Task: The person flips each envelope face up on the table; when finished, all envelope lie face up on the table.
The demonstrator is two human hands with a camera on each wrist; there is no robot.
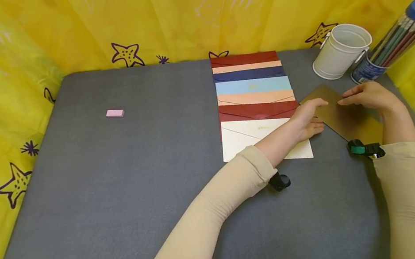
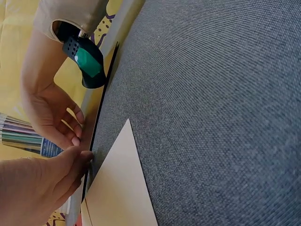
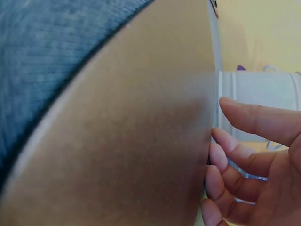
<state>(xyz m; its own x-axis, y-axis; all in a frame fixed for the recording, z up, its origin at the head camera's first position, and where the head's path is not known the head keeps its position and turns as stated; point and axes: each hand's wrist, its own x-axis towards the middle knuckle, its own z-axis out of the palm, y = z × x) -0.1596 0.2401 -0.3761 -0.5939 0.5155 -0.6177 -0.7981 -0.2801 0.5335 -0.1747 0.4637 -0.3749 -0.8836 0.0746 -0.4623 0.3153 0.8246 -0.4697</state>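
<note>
A flat brown board (image 1: 340, 116) lies aslant on the right of the table; its kind is unclear. Straight, relaxed fingers of my left hand (image 1: 304, 119) are at the board's left edge, the thumb reaching over its surface. In the left wrist view the left fingertips meet that edge. My right hand (image 1: 372, 98) is over the upper right side; in the right wrist view its loosely bent fingertips (image 3: 214, 176) touch the board's far edge while the thumb stands apart. Several overlapping envelopes, with a white envelope (image 1: 241, 142) at the front, lie just left, partly under my left forearm.
A white metal bucket (image 1: 335, 54) stands behind the board, beside a blue-lidded clear tube of pencils (image 1: 395, 41). A pink eraser-like block (image 1: 114, 113) lies at the far left. Yellow patterned cloth (image 1: 158, 16) hangs around the grey table (image 1: 101, 199).
</note>
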